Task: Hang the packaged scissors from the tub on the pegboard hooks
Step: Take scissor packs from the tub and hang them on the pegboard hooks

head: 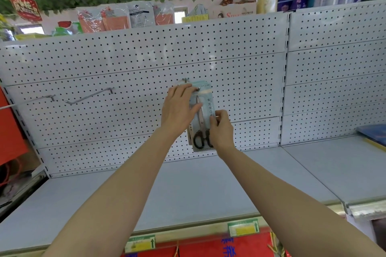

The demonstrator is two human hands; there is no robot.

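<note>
A packaged pair of scissors (pixel 203 110), black-handled on a pale blue card, hangs upright against the white pegboard (pixel 135 58). Its top sits at the tip of a metal hook (pixel 186 80). My left hand (pixel 179 108) grips the card's upper left edge beside the hook tip. My right hand (pixel 221 129) pinches the card's right edge lower down, near the handles. More packs seem to lie behind the front one. The tub is not in view.
Two bare hooks (pixel 92 95) (pixel 50 97) stick out of the pegboard to the left. A grey shelf (pixel 188 190) runs below, with price labels (pixel 243 228) on its front rail. Packaged goods (pixel 125 17) stand above the pegboard. A blue item (pixel 373 133) lies at the right.
</note>
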